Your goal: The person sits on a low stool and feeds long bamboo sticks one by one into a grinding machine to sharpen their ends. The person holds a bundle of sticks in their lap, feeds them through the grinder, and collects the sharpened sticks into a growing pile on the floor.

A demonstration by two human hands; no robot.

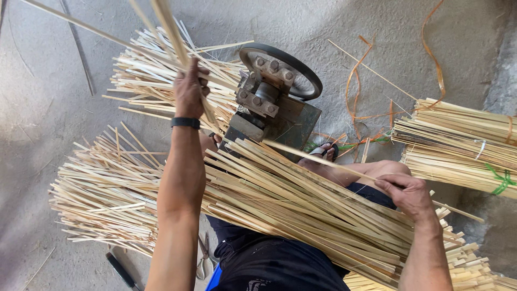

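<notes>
Head view, left hand (189, 89) fingers clamped on raised bamboo strips (171, 29), right hand (406, 194) fingers pinched one strip (323, 160) over lap pile (301, 207), machine (274, 94) beyond fingers.

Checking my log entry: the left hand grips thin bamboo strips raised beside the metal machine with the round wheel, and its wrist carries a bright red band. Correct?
Not quite. In the head view the band on the left hand is black, not red. The rest holds: it grips thin bamboo strips beside the grey metal machine.
</notes>
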